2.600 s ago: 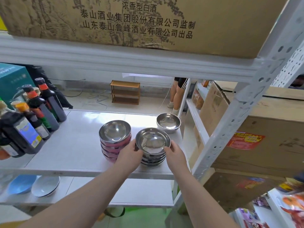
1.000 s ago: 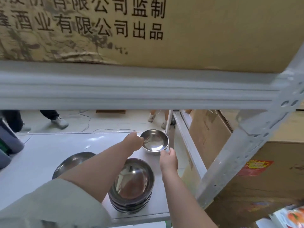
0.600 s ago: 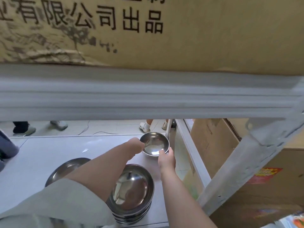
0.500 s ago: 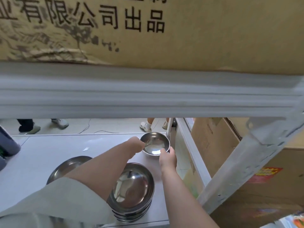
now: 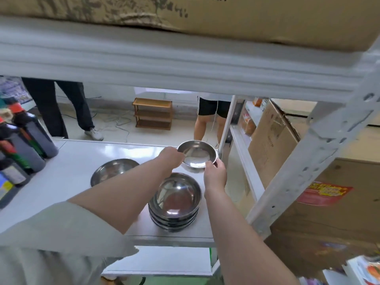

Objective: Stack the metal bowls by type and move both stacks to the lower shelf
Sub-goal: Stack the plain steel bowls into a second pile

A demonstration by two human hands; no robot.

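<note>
A single steel bowl (image 5: 196, 155) is held tilted just above the white middle shelf (image 5: 82, 161) at its far right. My left hand (image 5: 171, 158) grips its left rim and my right hand (image 5: 214, 173) grips its near right rim. Below them, near the shelf's front edge, stands a stack of several plain steel bowls (image 5: 176, 200). To the left, a second bowl stack (image 5: 112, 171) shows only its top bowl; my left forearm covers the rest. A strip of the lower shelf (image 5: 164, 262) shows beneath.
Dark sauce bottles (image 5: 22, 145) crowd the shelf's left end. A cardboard box (image 5: 205, 13) sits on the shelf above, whose front beam (image 5: 164, 64) is close overhead. A perforated upright (image 5: 316, 157) and more boxes (image 5: 320, 192) stand at the right. Two people's legs are behind.
Both hands left the plain stack and reached to the far bowl. They now grip it, and it has lifted off the shelf and tilted. My head has drawn back slightly.
</note>
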